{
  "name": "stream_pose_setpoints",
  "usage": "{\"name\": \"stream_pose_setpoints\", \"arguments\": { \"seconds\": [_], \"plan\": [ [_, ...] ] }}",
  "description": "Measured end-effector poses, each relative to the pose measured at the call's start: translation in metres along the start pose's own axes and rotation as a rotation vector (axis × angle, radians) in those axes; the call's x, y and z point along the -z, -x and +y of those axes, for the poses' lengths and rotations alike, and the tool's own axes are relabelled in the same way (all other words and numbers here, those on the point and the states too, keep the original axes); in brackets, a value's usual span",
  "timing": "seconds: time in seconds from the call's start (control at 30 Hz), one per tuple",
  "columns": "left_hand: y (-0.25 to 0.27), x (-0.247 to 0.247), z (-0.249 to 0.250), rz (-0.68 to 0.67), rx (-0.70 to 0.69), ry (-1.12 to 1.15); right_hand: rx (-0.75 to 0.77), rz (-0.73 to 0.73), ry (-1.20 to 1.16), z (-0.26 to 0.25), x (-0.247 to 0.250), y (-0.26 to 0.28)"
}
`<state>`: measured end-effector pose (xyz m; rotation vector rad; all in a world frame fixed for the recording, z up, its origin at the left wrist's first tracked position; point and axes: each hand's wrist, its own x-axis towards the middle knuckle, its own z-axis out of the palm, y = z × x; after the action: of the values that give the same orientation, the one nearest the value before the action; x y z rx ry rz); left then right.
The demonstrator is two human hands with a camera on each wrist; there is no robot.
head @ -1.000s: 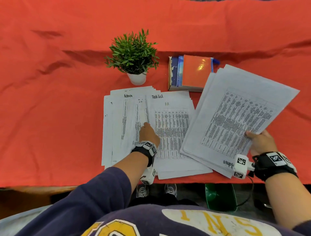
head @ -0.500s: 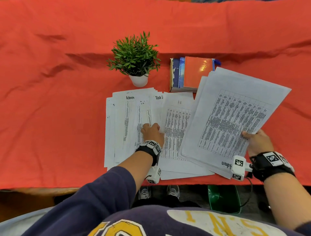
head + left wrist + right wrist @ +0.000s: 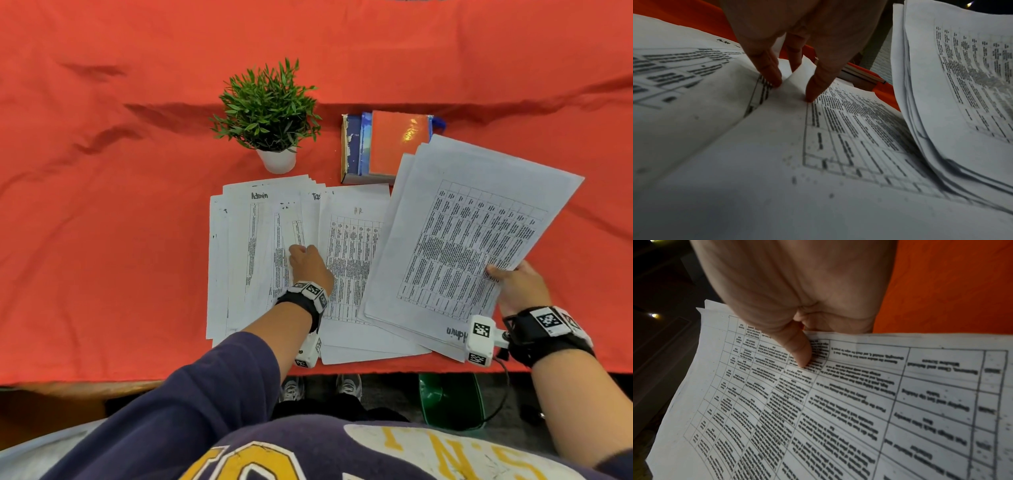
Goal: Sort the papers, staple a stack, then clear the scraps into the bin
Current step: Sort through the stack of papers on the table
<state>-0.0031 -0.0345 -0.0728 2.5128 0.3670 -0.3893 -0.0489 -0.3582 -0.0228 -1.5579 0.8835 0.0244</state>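
Midway through sorting, a person leans over an orange-clothed table (image 3: 102,240) with printed sheets in both hands' reach. At right of the head view, the right hand (image 3: 520,286) grips a sheaf of papers (image 3: 469,240) by its near edge, thumb pressed on the top page and fingers curled beneath; the sheaf tilts up and overlaps the pages below it. At frame centre, the left hand (image 3: 308,263) rests on the spread papers (image 3: 260,246) lying flat on the cloth. In the left wrist view its fingertips (image 3: 813,92) pinch up a small fold of one sheet.

Such paper is likely light, limp and slick: single sheets slide and buckle, so an edge or corner pinch looks the safest hold, with a whole sheaf clamped well in from the edge to stop it fanning.

Against the frame half a second earlier, the held sheaf has swung further left, covering more of the sheet headed "HR" (image 3: 352,246), and the left hand has shifted slightly right.

A potted plant (image 3: 269,113) and a stack of books (image 3: 387,144) stand at upper centre. A green bin (image 3: 448,401) sits on the floor at lower right.
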Motion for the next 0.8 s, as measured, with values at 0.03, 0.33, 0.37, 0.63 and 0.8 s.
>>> {"name": "stream_pose_setpoints", "arguments": {
  "seconds": [0.03,0.33,0.37,0.63,0.8],
  "plan": [
    [-0.001,0.001,0.002,-0.022,0.022,0.001,0.002,-0.004,-0.009,-0.001,0.0,0.001],
    [-0.007,0.012,0.02,-0.127,0.217,0.349,0.01,-0.037,-0.065,-0.002,0.005,-0.002],
    [-0.006,0.012,0.019,-0.13,0.228,0.404,0.005,-0.044,-0.06,-0.002,0.005,-0.003],
    [-0.005,0.042,0.012,-0.074,0.108,0.515,-0.015,-0.232,-0.167,-0.018,-0.028,0.006],
    [-0.006,0.075,0.006,-0.062,0.012,0.736,-0.026,-0.358,-0.149,-0.032,-0.066,0.015]
  ]
}}
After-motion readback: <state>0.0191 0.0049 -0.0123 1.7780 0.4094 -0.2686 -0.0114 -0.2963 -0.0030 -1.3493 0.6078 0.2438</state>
